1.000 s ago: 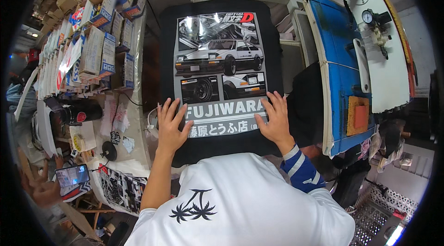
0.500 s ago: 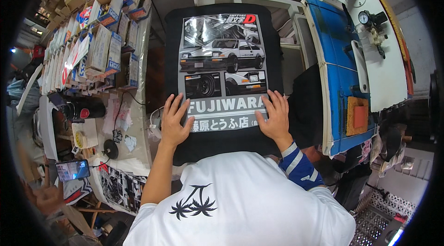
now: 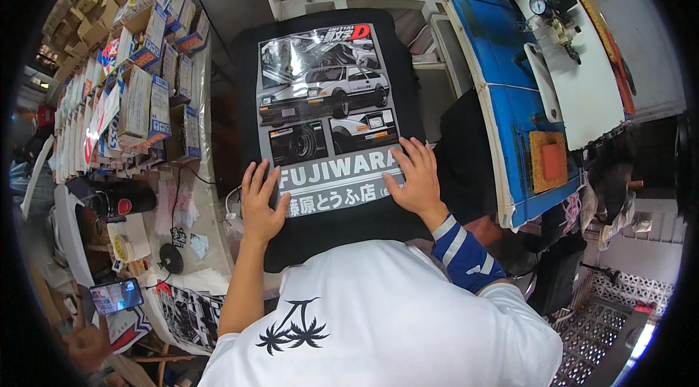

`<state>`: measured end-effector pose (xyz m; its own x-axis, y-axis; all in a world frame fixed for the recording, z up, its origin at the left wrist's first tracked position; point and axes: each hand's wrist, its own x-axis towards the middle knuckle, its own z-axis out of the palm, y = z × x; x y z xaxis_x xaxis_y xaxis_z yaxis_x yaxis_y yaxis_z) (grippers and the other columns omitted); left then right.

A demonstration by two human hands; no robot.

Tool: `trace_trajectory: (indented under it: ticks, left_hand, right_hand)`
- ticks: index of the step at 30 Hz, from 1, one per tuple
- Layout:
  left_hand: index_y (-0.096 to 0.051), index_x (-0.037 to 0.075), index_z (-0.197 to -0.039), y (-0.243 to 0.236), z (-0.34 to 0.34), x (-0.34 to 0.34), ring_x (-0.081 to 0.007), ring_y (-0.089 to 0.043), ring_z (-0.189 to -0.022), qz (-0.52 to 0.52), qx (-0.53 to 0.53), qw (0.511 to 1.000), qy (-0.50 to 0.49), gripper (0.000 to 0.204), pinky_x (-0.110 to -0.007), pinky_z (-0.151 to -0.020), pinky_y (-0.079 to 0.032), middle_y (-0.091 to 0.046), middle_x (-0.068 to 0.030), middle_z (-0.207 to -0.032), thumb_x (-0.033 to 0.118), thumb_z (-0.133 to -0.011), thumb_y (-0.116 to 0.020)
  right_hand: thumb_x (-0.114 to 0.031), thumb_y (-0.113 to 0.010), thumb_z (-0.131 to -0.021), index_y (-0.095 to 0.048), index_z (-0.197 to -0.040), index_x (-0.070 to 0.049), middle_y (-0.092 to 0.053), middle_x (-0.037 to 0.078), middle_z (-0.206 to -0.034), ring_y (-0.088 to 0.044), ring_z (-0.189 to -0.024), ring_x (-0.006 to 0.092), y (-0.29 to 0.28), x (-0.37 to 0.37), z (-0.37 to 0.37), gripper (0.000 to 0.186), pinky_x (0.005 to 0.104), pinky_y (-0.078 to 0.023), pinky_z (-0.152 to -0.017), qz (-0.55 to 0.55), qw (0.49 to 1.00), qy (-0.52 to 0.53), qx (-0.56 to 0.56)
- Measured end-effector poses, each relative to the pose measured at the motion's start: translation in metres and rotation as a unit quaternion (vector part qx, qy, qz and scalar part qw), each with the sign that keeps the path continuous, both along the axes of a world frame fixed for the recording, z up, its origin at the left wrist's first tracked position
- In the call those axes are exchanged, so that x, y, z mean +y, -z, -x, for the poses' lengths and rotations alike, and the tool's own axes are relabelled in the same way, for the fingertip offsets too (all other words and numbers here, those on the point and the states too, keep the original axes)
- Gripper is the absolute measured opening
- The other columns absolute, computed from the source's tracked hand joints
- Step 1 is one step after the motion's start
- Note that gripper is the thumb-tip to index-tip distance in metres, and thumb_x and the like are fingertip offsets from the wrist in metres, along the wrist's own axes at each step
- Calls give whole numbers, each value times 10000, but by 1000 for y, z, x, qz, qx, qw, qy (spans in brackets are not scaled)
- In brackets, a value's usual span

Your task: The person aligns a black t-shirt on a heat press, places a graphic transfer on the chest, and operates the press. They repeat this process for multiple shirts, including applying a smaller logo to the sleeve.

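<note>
A black T-shirt [image 3: 244, 96] is spread flat in front of me, over a support that the cloth hides. On it lies a glossy car print [image 3: 324, 96], with a white and black car, close-up panels and pale lettering below. My left hand [image 3: 263, 201] rests flat at the print's lower left edge, fingers spread. At its lower right, my right hand [image 3: 415, 177] lies with outstretched fingers, the thumb over the lettering. Neither hand grips anything. A blue and white band [image 3: 467, 252] covers my right forearm.
A blue-topped press part [image 3: 495, 88] stands at right, bearing an orange block [image 3: 552, 161] and a pressure gauge [image 3: 539, 5]. Boxes [image 3: 149, 99] crowd the left table. A lit phone [image 3: 116, 296] is at lower left, beside what looks like another person's blurred hand [image 3: 87, 347].
The whole view has shifted and tilted a little, so the shirt and print appear farther left. Both hands stay at about the same spots on the print.
</note>
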<state>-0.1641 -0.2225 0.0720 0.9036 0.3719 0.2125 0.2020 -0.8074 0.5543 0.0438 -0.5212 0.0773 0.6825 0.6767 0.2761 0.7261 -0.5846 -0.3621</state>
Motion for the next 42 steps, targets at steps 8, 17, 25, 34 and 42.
trace_trajectory:
  ticks: [8,17,25,34,42]
  left_hand:
    - [-666,63,-1342,-6,0,-1,-412,-406,-1444,4,-17,1000,-7,531,-515,-1181,-350,-534,-168,-1504,185,-830,-736]
    - [-649,72,-1371,0,3,-1,-395,-377,-1472,9,-15,1000,-18,553,-502,-1195,-336,-511,-155,-1537,204,-842,-743]
    - [-656,105,-1379,-3,2,0,-407,-385,-1461,-14,2,1000,-17,557,-514,-1188,-342,-513,-142,-1538,199,-837,-746]
    - [-644,103,-1329,-17,-8,-3,-416,-380,-1425,-51,59,997,-22,505,-513,-1193,-306,-522,-144,-1474,220,-845,-730]
    - [-696,61,-1071,-16,-88,89,-293,-557,-1152,99,-29,989,-104,293,-472,-1049,-414,-621,-112,-1165,244,-853,-763]
  right_hand:
    - [-334,-742,-852,-643,-1293,-52,-536,160,-1469,-434,-1412,388,3,-1,-1,533,578,-262,-1209,8,1000,-9,-9]
    - [-326,-739,-847,-653,-1292,-60,-545,164,-1463,-438,-1402,395,0,2,-2,526,574,-264,-1201,17,1000,-12,-13]
    - [-326,-736,-851,-656,-1291,-65,-539,157,-1471,-427,-1414,392,1,4,-2,518,572,-253,-1208,0,1000,-6,6]
    - [-292,-749,-830,-659,-1220,-67,-560,170,-1389,-465,-1356,391,-10,10,-7,459,572,-297,-1155,-4,1000,-2,20]
    - [-198,-755,-848,-707,-1015,-63,-637,120,-1150,-585,-1133,343,15,48,-140,220,480,-430,-996,-142,981,124,54]
